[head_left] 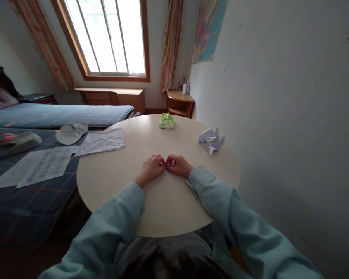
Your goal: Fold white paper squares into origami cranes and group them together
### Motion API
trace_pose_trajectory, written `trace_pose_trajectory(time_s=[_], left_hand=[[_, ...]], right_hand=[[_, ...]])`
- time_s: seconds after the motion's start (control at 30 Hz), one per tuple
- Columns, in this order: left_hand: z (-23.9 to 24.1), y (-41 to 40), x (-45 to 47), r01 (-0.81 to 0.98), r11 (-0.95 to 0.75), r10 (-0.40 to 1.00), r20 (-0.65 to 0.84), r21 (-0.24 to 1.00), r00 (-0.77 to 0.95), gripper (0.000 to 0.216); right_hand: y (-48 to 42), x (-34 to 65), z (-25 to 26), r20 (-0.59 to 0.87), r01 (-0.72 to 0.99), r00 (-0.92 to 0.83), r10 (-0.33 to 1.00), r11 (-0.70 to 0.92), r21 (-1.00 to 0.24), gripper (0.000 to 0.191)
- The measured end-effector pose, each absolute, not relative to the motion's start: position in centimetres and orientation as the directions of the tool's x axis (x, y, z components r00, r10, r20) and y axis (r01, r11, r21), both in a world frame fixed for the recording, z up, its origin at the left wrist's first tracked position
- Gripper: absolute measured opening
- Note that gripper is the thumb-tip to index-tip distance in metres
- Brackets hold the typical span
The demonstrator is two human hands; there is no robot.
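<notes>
Both of my hands meet over the middle of the round white table (pixel 165 217). Between them is a small piece of folded paper (pixel 170 165), pale with a purplish edge, mostly covered by my fingers. My left hand (pixel 152 167) pinches its left side, thumb and fingertips together. From the other side my right hand (pixel 178 165) grips it in the same way, fingertips close to those of the left. Towards the right edge of the table lie several folded white paper pieces (pixel 211 139) with pointed tips.
A green tissue pack (pixel 166 121) stands at the table's far side. White sheets (pixel 103 140) lie at its left edge, beside a bed (pixel 26 205) holding printed pages (pixel 43 164) and a light cap (pixel 71 133). A wall (pixel 293 147) runs close along the right.
</notes>
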State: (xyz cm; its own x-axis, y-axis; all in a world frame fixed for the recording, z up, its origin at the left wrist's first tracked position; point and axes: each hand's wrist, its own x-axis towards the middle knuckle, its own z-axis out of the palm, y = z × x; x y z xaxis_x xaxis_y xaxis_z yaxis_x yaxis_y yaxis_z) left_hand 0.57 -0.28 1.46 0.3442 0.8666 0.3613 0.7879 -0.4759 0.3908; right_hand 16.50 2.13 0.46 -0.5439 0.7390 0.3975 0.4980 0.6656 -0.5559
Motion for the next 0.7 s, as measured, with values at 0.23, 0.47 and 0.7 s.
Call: trace_pose_trajectory(time_s=[0.23, 0.47, 0.7], left_hand=[[1.70, -0.47, 0.51, 0.772, -0.487, 0.867, 0.330, 0.409, 0.372, 0.017], [1.40, -0.19, 0.33, 0.777, -0.493, 0.863, 0.332, 0.390, 0.381, 0.015], [0.93, 0.24, 0.10, 0.787, -0.486, 0.864, 0.344, 0.381, 0.368, 0.018]], right_hand=[[1.93, 16.64, 0.79, 0.419, 0.518, -0.549, 0.723, 0.688, -0.509, 0.005], [1.67, 16.59, 1.12, 0.426, 0.555, -0.501, 0.753, 0.658, -0.509, 0.006], [2.04, 16.55, 0.93, 0.506, 0.571, -0.440, 0.742, 0.666, -0.480, 0.007]])
